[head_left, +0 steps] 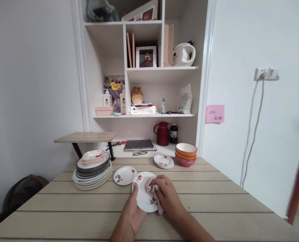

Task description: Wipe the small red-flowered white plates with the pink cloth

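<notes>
My left hand (133,211) grips a white plate (143,198) with red flowers by its left and lower edge, thumb on top. The plate is tilted up above the table. In my right hand (168,195) a bunched pale pink cloth (152,185) presses on the plate's upper right face. Just left of it, a similar flowered plate (125,175) lies flat on the table. Behind stands a short stack of small flowered plates (164,161).
A tall stack of plates (92,174) stands at the left, beside a small raised shelf (85,137). Orange and red bowls (186,155) are stacked at the back right. Beyond the slatted table (210,198) are a red jug (163,133), a laptop (139,144) and glasses (139,153).
</notes>
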### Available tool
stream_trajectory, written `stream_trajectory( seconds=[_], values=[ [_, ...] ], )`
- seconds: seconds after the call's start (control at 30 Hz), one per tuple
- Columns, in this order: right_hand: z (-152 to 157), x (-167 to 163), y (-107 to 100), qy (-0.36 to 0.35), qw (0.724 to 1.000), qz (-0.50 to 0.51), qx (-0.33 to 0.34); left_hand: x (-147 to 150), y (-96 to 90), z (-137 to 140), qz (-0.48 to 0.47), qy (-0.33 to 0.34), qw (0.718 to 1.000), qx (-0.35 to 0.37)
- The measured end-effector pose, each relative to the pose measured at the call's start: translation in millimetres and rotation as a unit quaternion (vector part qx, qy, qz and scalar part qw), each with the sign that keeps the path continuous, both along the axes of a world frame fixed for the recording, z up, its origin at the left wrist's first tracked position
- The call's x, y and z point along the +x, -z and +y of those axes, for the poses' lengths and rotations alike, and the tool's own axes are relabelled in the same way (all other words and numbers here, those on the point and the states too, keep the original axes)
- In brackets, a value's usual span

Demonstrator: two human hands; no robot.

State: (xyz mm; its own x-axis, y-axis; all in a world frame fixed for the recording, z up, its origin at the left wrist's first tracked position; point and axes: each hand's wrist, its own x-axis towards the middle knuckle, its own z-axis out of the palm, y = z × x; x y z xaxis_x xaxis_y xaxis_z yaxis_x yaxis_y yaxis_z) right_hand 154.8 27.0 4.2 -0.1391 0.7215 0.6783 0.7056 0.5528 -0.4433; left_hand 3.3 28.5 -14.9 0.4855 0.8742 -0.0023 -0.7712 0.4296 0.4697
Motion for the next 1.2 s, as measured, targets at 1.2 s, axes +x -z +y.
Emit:
stream_trajectory(
  seconds=[1.2],
  values=[
    [-5, -12, -15, 0.039, 0.986, -0.157, 0.028, 13, -9.7, -10, -0.048, 0.049, 0.994, 0.083]
  ],
)
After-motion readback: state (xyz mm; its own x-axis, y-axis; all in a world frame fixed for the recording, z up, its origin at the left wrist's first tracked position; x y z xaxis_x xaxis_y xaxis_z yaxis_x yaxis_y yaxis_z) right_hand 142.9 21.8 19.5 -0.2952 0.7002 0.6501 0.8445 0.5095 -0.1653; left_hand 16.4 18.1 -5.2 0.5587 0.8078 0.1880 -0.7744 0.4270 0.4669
